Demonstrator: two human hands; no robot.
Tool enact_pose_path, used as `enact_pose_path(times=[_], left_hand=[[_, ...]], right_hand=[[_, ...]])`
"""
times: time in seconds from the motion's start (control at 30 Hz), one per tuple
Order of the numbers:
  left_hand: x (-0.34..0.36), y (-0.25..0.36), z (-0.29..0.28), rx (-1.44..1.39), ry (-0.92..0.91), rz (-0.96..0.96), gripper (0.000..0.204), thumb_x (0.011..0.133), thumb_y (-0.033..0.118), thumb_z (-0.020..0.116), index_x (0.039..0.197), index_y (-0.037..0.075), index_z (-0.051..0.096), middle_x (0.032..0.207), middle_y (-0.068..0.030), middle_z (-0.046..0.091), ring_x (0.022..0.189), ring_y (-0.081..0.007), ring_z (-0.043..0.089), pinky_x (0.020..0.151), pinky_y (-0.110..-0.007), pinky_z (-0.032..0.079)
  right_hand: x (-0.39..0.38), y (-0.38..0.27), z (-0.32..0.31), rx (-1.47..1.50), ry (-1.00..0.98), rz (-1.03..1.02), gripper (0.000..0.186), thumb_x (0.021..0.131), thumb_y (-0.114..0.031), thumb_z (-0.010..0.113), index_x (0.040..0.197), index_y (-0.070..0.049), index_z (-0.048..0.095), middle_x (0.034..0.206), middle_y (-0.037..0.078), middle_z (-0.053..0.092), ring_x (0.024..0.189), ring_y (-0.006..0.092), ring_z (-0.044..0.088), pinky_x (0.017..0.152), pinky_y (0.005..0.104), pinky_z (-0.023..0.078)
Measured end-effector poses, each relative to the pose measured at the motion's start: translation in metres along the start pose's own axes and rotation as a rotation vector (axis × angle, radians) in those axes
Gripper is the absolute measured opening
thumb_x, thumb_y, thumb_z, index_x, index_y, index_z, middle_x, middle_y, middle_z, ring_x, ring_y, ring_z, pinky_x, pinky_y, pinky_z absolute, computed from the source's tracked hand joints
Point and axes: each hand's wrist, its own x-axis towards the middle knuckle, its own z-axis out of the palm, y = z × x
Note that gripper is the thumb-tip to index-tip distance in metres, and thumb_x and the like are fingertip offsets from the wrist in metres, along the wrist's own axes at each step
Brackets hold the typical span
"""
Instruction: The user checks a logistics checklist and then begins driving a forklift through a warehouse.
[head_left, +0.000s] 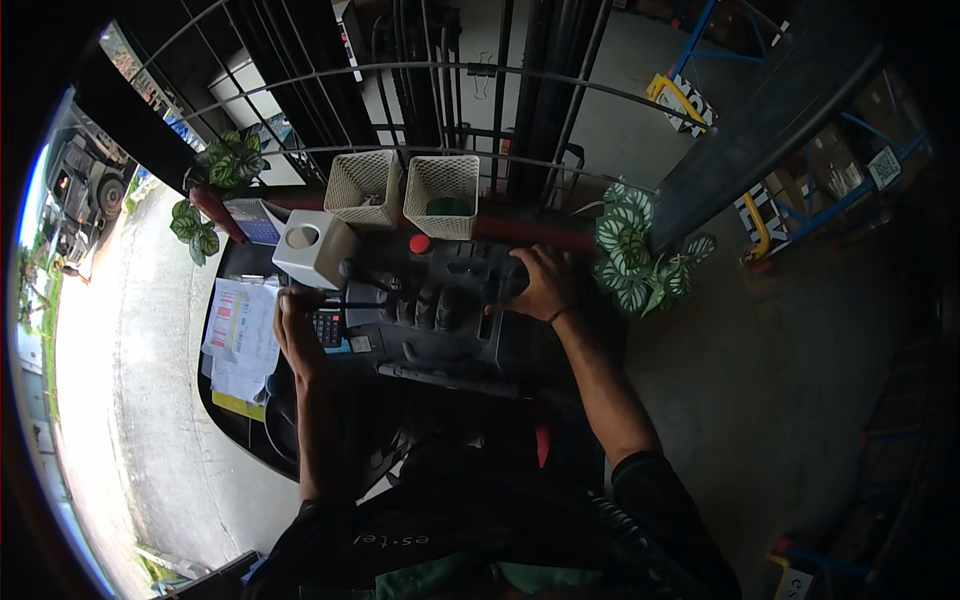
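The right hand (545, 285) rests at the console's (465, 350) right side, thumb and fingers spread about a dark control (493, 285) right of the levers (445, 308); whether they clamp it cannot be told. The left hand (292, 325) is beside the calculator (328, 328), fingers curled together, their grip too dark to read. Working the control well probably calls for light, gradual pressure and a steady right wrist.

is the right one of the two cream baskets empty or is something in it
Not empty: something dark green shows inside the right basket, against its pale lattice. I cannot tell what it is.
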Motion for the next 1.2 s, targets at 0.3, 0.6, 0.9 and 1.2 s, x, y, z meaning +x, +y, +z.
enact_pose_path(times=[0.3,0.6,0.9,1.2], left_hand=[[0.001,0.03,-0.017,0.159,-0.123,-0.078,0.046,0.112,0.037,0.041,0.108,0.0,0.069,0.105,-0.0136,0.073,0.101,-0.0221,0.068,0.101,-0.037,0.049],[-0.066,-0.035,-0.119,1.235,-0.712,0.428,0.024,0.093,0.028,0.071,0.108,0.009,0.069,0.105,-0.0134,0.063,0.106,-0.0349,0.061,0.097,-0.05,0.046],[-0.046,-0.092,-0.182,1.366,-0.326,0.159,0.028,0.103,0.029,0.063,0.084,0.008,0.063,0.087,-0.0121,0.063,0.087,-0.0367,0.062,0.076,-0.052,0.048],[-0.088,-0.071,-0.275,1.337,0.019,-0.296,0.052,0.099,0.041,0.069,0.07,-0.002,0.06,0.073,-0.0184,0.064,0.068,-0.0413,0.061,0.065,-0.056,0.043]], right_hand=[[0.004,-0.007,-0.004,0.05,-0.067,0.068,0.11,0.049,-0.093,0.08,0.117,-0.007,0.074,0.12,0.011,0.068,0.123,0.0308,0.06,0.114,0.0513,0.038],[0.009,-0.013,0.003,-0.05,0.024,0.142,0.091,0.053,-0.081,0.089,0.104,-0.007,0.074,0.105,0.009,0.072,0.104,0.0299,0.067,0.097,0.0447,0.048],[0.01,-0.014,0.001,-0.086,-0.013,0.13,0.091,0.053,-0.084,0.087,0.101,-0.007,0.074,0.102,0.009,0.074,0.1,0.0301,0.07,0.096,0.0444,0.049],[0.004,-0.016,0.007,-0.044,-0.032,0.146,0.099,0.053,-0.088,0.083,0.106,-0.005,0.072,0.107,0.01,0.072,0.106,0.0304,0.069,0.097,0.0471,0.049]])
